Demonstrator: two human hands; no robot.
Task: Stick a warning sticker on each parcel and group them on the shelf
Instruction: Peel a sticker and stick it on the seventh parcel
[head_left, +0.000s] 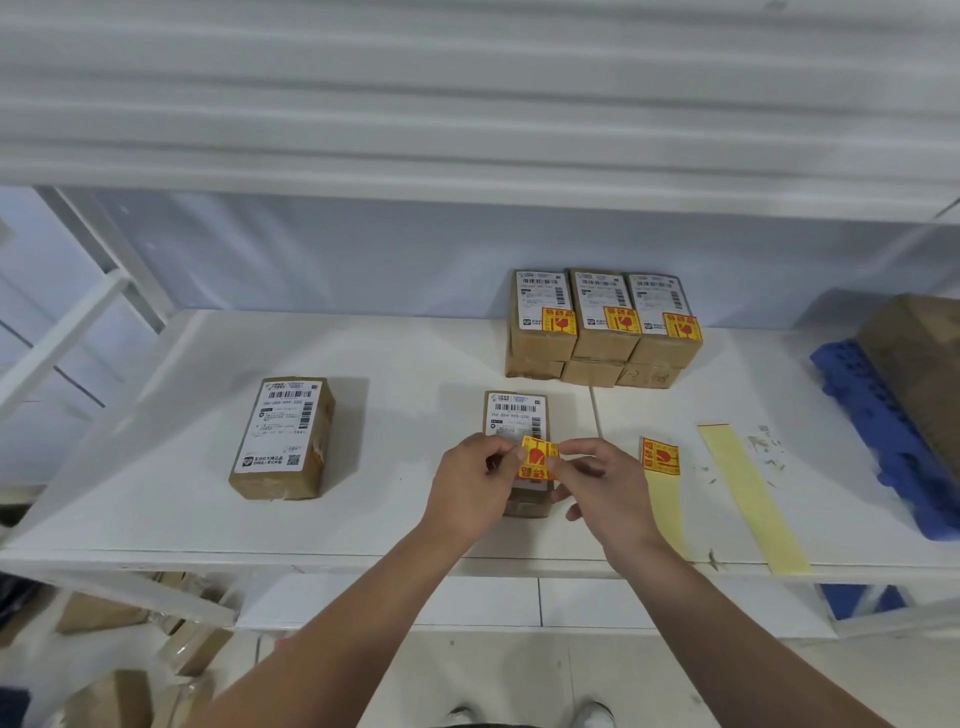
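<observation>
Pinched square yellow-and-red paper sticker (537, 460) between left grip (475, 486) and right grip (605, 486), one each side. Held just over near end of long brown cardboard parcel (515, 415).

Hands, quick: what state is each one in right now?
Left hand: closed, pinching the left edge of the warning sticker.
Right hand: closed, pinching the same sticker's right edge.

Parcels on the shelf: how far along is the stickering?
Done: three stickered parcels sit grouped at the back, on a lower layer whose tops are hidden. In hand: left hand and right hand pinch a sticker over the middle parcel. Left: the unstickered parcel at left; a spare sticker waits on its backing strip.
</observation>
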